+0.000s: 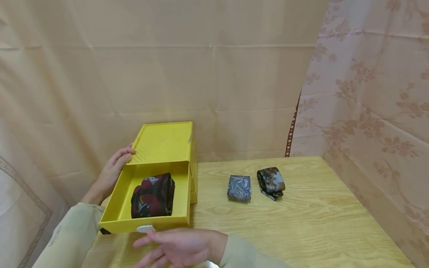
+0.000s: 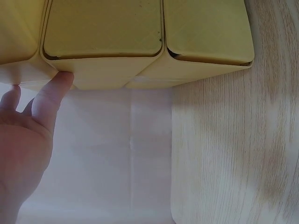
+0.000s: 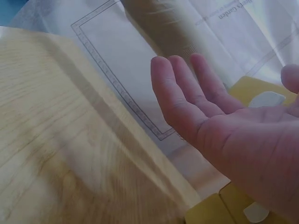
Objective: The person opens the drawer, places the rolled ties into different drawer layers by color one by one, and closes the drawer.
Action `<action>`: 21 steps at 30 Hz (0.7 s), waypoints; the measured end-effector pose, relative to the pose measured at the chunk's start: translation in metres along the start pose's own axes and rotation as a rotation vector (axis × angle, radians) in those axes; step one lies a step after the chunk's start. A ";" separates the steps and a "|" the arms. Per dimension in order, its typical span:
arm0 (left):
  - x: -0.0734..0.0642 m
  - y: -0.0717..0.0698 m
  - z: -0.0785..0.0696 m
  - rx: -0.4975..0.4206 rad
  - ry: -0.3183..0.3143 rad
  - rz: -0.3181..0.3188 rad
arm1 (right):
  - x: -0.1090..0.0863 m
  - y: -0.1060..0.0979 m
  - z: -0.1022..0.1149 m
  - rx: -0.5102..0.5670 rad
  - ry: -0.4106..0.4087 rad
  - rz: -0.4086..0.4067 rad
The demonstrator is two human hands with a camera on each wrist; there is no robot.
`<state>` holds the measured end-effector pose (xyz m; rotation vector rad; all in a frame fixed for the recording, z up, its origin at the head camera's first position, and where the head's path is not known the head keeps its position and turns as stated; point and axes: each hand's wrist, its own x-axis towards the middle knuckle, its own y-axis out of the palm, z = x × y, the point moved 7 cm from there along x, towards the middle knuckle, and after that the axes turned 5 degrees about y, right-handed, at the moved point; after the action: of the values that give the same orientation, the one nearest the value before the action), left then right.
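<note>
A yellow drawer cabinet (image 1: 164,139) stands at the left of the table, its top drawer (image 1: 114,203) pulled out. Inside the drawer lies a folded dark red and black patterned cloth (image 1: 153,197). My left hand (image 1: 112,171) rests against the cabinet's left side, fingertips at its top edge; in the left wrist view the fingers (image 2: 49,100) touch the yellow side wall. My right hand (image 1: 182,245) is just in front of the drawer, palm turned up, fingers spread and holding nothing. Its thumb is close to the white handle (image 1: 145,228) on the drawer front.
Right of the cabinet, a folded grey patterned cloth (image 1: 239,188) and a rolled brown and grey patterned cloth (image 1: 270,182) lie on the wooden table (image 1: 301,223). Beige curtains (image 1: 214,74) hang behind the table, and a floral one (image 1: 375,111) hangs at its right.
</note>
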<state>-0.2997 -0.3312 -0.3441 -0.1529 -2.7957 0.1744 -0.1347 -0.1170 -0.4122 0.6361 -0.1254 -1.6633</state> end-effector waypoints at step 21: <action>-0.003 -0.001 -0.004 -0.024 0.005 0.006 | 0.003 0.005 0.004 0.178 -0.097 0.086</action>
<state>-0.2959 -0.3319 -0.3415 -0.1678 -2.7937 0.1415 -0.1327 -0.1221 -0.4078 0.6738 -0.3692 -1.6110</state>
